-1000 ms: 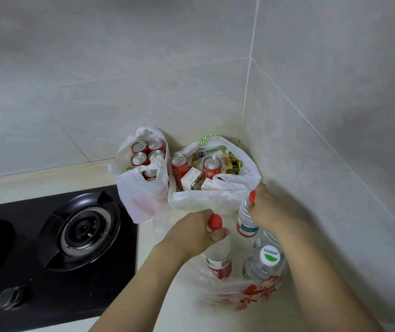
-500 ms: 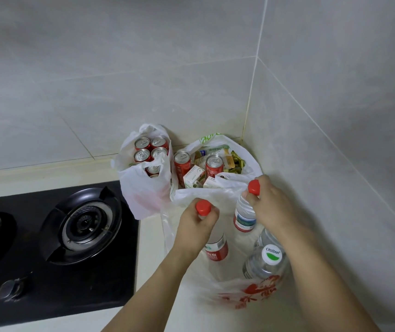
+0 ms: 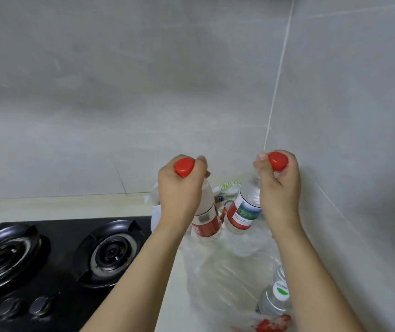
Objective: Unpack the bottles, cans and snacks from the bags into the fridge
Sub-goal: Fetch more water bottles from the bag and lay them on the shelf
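Lying at the lower right of the frame: a clear plastic water bottle with a green-and-white cap (image 3: 278,298), inside a crumpled translucent plastic bag with red print (image 3: 227,271). Left of it, a black two-burner gas hob (image 3: 55,255). Raised mid-frame above the bag: left hand (image 3: 179,188) curled around the neck of a clear red-capped bottle with a red label (image 3: 206,218); right hand (image 3: 279,185) gripping a second red-capped bottle with a blue-green label (image 3: 244,209). Behind, grey tiled walls (image 3: 143,92) meeting in a corner.

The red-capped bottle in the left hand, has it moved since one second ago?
Yes. The left hand has lifted the red-capped bottle up out of the clear bag; its cap now stands against the wall tiles.
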